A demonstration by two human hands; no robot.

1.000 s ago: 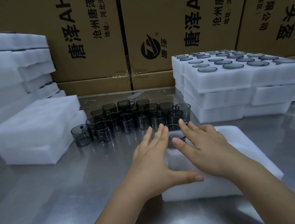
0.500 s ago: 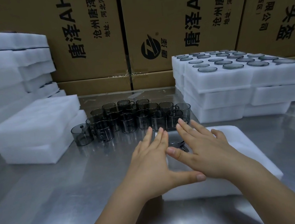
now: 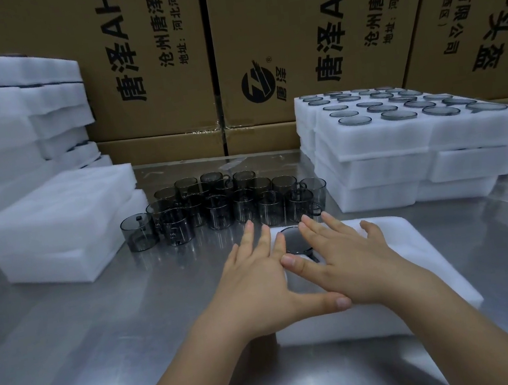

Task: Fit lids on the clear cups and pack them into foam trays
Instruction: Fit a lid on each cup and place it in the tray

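Cup pressed down into tray, both hands flat.
I see the left fingers [image 3: 248,237] and right fingers [image 3: 312,233] straight and slightly spread; left hand [image 3: 257,284] and right hand [image 3: 354,263] overlap at the thumbs. The cup [image 3: 293,239] between the fingertips sits in the far-left corner of the foam tray [image 3: 420,255], lower than a second ago, rim now about flush. Loose cups [image 3: 231,204] beyond it on the table [image 3: 102,323] are unchanged.
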